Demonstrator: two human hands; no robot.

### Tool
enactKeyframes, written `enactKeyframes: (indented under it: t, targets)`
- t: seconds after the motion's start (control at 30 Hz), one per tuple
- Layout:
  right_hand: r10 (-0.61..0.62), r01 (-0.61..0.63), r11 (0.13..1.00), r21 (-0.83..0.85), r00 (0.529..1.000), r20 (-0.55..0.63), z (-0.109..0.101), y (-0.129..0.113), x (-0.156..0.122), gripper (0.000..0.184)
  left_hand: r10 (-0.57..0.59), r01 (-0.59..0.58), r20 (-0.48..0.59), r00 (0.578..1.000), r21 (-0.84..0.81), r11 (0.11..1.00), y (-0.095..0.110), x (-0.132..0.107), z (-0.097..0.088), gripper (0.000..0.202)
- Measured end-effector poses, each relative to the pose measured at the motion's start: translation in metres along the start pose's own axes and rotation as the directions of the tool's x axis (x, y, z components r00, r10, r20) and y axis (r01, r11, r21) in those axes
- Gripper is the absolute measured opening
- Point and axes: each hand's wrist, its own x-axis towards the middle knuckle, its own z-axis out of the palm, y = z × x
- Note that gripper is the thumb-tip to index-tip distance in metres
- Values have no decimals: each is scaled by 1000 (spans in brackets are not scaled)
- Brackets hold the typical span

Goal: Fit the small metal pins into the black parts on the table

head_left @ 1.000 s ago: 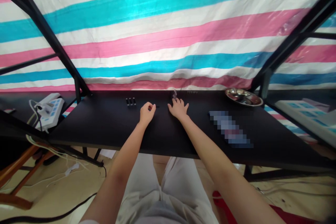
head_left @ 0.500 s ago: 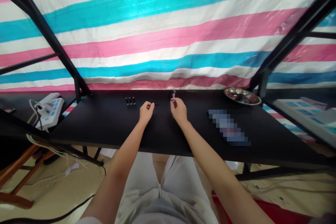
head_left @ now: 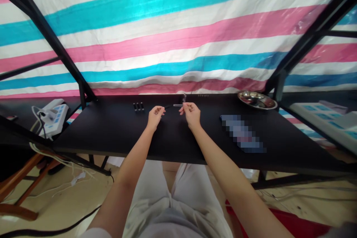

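Both my hands are raised a little above the black table [head_left: 111,134], near its far edge. My right hand [head_left: 191,113] is closed in a pinch on a thin pale rod [head_left: 177,105] that points left toward my left hand. My left hand [head_left: 155,115] is closed in a pinch on a small dark piece [head_left: 166,106] at its fingertips. The two held pieces lie end to end with a small gap between them. Three small dark upright pieces [head_left: 138,106] stand in a row just left of my left hand.
A metal dish [head_left: 257,100] sits at the table's far right. A blurred flat object [head_left: 242,133] lies right of my hands. White power strips [head_left: 52,114] with cables rest on the left shelf. Black frame bars and a striped tarp stand behind.
My right hand went from lying flat and spread on the table to a pinch on the pale rod, lifted and turned sideways. My left hand rose slightly, still closed.
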Motion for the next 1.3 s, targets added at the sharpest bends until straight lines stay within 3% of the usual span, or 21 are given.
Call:
enactKeyframes:
  t: [0.6,0.97,1.3]
  targets:
    - [-4,6,1000,-22,996,92,2,0,-4,28,31,-32,5,999,67,997,-4,1,2,29]
    - [27,-25,999,-25,996,86,2,-2,-3,32,37,-37,2,999,82,996,-8,2,2,27]
    - [250,-281,944,174,952,176,-1,5,2,35,-10,9,47,999,10,1000,-2,1,2,31]
